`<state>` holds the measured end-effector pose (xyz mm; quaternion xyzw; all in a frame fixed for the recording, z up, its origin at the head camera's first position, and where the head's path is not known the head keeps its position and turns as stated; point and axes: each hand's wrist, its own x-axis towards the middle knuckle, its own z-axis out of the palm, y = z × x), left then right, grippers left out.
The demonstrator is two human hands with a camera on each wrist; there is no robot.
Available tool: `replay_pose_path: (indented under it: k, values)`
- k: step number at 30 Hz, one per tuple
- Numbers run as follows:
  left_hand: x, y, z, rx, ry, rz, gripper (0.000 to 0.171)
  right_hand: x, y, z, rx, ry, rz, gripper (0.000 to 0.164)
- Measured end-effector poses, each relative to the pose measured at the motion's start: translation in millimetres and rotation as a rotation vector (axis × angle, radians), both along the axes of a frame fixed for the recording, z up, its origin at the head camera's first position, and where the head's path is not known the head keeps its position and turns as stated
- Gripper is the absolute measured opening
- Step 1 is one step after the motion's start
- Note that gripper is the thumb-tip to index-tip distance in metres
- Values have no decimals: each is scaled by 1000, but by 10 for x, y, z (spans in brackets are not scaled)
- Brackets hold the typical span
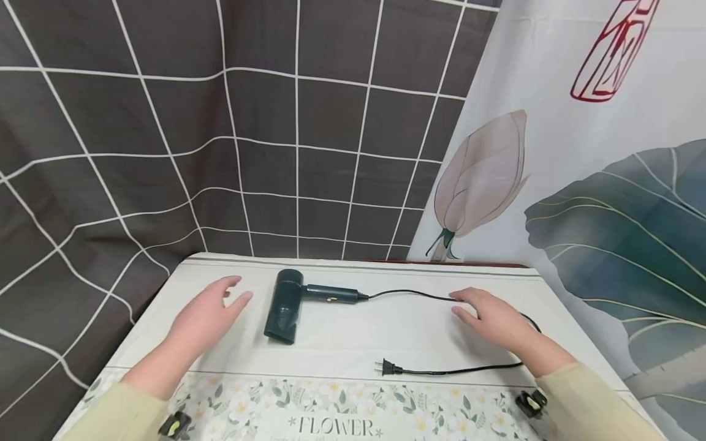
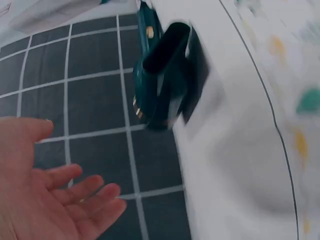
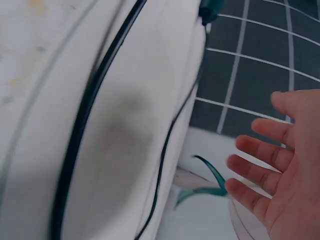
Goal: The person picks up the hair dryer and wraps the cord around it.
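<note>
A dark teal hair dryer point(image 1: 285, 306) lies on the white tablecloth, its handle point(image 1: 331, 293) pointing right. From the handle a black cord point(image 1: 408, 291) runs right, loops round and comes back to a two-pin plug point(image 1: 389, 367) near the front. To the left of the dryer, my left hand point(image 1: 206, 309) hovers with relaxed fingers, holding nothing; the left wrist view shows its spread fingers point(image 2: 95, 200) apart from the dryer point(image 2: 167, 75). My right hand point(image 1: 491, 315) hangs over the cord's loop, also holding nothing. Its loosely extended fingers point(image 3: 260, 170) show in the right wrist view.
The table's cloth point(image 1: 342, 343) has a floral band with "FLOWER" lettering point(image 1: 336, 425) along the front. Behind stands a dark grid-patterned curtain point(image 1: 331, 122). A white curtain point(image 1: 496, 73) with flower and leaf prints hangs at the right.
</note>
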<state>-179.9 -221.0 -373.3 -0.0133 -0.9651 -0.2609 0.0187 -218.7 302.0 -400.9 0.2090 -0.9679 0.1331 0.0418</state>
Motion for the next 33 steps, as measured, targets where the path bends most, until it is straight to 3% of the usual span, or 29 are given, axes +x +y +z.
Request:
replay_pose_path:
  k: [6, 10, 14, 22, 26, 33]
  values:
    - [-397, 207, -120, 246, -235, 63, 73, -414, -178, -144, 41, -36, 22, 24]
    - [-619, 329, -208, 352, -333, 115, 74, -618, -248, -196, 70, -70, 18, 21]
    - [-783, 420, -303, 384, -400, 135, 74, -762, -306, -272, 107, -101, 11, 21]
    - [-933, 516, -432, 323, -445, 131, 62, -882, -393, -419, 141, -116, 33, 20]
    - [-978, 487, -480, 330, -466, 133, 70, -915, -426, -424, 185, -98, 44, 14]
    - [-990, 417, -479, 458, -558, 149, 78, -966, -480, -435, 232, -59, 17, 5]
